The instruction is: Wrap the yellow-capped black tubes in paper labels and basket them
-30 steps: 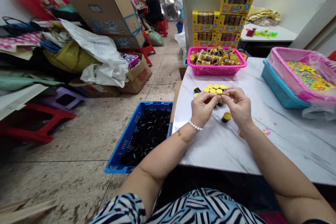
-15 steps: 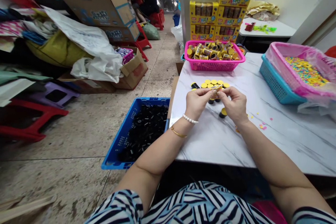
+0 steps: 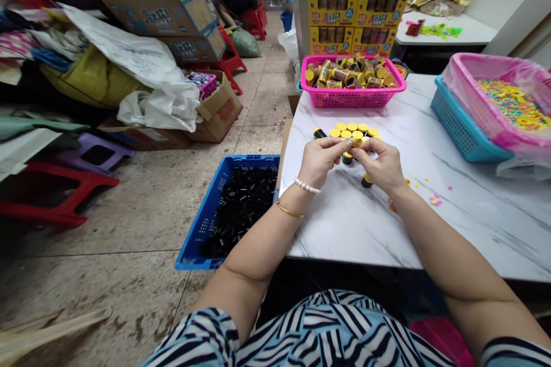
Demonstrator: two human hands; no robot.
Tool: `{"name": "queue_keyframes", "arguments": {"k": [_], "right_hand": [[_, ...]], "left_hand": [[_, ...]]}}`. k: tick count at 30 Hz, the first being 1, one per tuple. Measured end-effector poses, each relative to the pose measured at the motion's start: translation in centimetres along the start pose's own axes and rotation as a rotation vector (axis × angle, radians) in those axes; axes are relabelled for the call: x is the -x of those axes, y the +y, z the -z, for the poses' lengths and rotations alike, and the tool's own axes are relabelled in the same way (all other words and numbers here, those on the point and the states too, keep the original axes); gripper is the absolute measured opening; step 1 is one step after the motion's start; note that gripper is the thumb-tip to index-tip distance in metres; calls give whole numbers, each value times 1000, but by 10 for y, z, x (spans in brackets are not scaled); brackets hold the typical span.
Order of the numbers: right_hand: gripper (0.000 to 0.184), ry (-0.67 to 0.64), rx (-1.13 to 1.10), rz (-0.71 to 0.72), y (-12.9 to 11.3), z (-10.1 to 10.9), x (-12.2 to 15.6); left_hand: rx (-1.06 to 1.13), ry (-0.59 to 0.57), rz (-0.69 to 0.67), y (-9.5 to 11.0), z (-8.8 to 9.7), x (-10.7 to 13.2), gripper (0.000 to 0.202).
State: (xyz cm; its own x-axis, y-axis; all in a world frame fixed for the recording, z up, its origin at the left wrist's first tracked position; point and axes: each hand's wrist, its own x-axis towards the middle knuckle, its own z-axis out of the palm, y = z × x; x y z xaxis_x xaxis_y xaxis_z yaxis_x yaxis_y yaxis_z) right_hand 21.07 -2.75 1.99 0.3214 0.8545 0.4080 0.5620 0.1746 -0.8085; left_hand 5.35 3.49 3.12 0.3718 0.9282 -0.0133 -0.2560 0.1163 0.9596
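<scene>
Yellow piece (image 3: 353,142) pinched between left hand (image 3: 321,159), right hand (image 3: 381,167), near table (image 3: 353,229) left edge

At the far edge of the white marble-patterned tabletop (image 3: 451,229) in front of me stands a pink plastic mesh basket (image 3: 350,101) heaped with yellow-wrapped tubes (image 3: 344,75). Along the right edge sits a blue plastic mesh basket (image 3: 456,126) carrying a pink bag-lined basket (image 3: 476,112) of multicoloured sweets (image 3: 514,104). A few loose sweets (image 3: 435,200) lie near it on the marble. On the floor, against the table's left edge, a blue plastic crate (image 3: 202,229) holds black tubes (image 3: 243,206). Yellow cardboard display boxes (image 3: 333,8) are stacked beyond the far edge.
</scene>
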Motion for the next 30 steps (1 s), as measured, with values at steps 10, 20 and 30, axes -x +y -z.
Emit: {"name": "queue_keyframes", "arguments": {"k": [10,20,30], "right_hand": [[20,27,71,83,-5,1,2],[20,42,118,78,-3,-5,2],[37,-622,635,213,-14,56,4]], "left_hand": [[-210,139,-217,-12,3,-6,22],[-153,56,-56,-2,2,-3,29],[99,-109,133,1,5,-5,30]]}}
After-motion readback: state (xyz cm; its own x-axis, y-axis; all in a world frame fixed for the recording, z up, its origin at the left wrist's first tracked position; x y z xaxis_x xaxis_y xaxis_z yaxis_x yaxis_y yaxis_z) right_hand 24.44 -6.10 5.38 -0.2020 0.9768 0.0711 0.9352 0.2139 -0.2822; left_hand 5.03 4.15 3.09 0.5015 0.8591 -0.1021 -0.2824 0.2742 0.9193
